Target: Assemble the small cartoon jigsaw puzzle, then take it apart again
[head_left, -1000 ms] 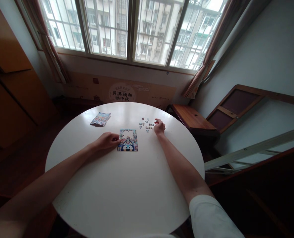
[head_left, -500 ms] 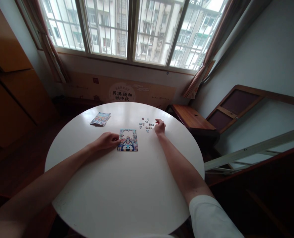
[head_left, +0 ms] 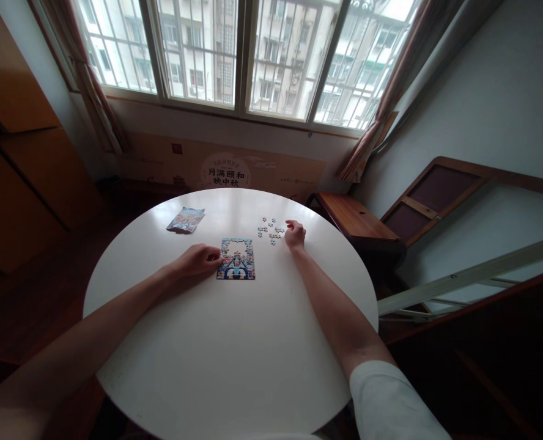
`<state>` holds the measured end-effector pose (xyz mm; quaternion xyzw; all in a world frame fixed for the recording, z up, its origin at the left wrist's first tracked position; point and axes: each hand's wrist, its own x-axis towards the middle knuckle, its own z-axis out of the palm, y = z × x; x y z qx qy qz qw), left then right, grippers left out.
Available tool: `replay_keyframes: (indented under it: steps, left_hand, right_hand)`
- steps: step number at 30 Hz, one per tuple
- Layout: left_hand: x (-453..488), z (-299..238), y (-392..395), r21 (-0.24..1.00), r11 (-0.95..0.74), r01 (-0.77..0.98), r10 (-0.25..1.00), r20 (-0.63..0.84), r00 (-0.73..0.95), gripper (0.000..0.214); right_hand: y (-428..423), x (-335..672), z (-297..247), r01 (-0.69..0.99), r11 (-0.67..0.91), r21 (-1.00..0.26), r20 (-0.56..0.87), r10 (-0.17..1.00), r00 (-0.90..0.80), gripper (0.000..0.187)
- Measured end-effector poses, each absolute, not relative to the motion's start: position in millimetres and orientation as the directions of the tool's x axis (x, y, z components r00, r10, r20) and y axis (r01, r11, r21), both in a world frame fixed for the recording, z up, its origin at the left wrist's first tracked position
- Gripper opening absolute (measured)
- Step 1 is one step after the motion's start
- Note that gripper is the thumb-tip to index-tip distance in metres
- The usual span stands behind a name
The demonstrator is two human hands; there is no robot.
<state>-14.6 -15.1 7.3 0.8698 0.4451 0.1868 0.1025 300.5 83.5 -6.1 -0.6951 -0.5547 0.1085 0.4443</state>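
A small jigsaw puzzle (head_left: pixel 236 272) with a colourful cartoon picture lies flat on the white round table (head_left: pixel 225 348). Its upper middle shows a pale gap without pieces. My left hand (head_left: pixel 202 259) rests at the puzzle's left edge, fingers curled and closed, thumb and fingertips on the border. Several loose jigsaw pieces (head_left: pixel 272 236) are scattered to the right of the puzzle, towards the back. Just right of these pieces is my right hand (head_left: pixel 295 234), its fingers loosely bent and apart, the index finger reaching left. I see nothing held in it.
A crumpled picture packet (head_left: pixel 186 220) lies at the table's back left. Beyond the right rim stands a wooden side table (head_left: pixel 356 215). Barred windows (head_left: pixel 244 61) and curtains are behind, an orange-brown cabinet (head_left: pixel 19 177) is on the left.
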Motion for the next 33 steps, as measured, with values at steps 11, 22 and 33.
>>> replay_keyframes:
  steps: [11,22,33]
  left_hand:
    - [-16.9,4.3,-13.3,0.38,-0.591,0.712,0.806,0.252,0.535,0.04]
    - [-15.9,5.2,-13.1,0.352,-0.591,0.726,0.807,0.236,0.542,0.042]
    - [-14.5,8.2,-15.5,0.362,-0.583,0.727,0.812,0.234,0.534,0.042]
  right_hand:
    - [85.4,300.0,-9.6,0.687,0.015,-0.727,0.359,0.861,0.361,0.041]
    - [84.9,299.9,-8.7,0.69,0.003,-0.724,0.345,0.868,0.358,0.041]
    - [78.6,292.6,-7.0,0.798,0.066,-0.599,0.422,0.873,0.244,0.044]
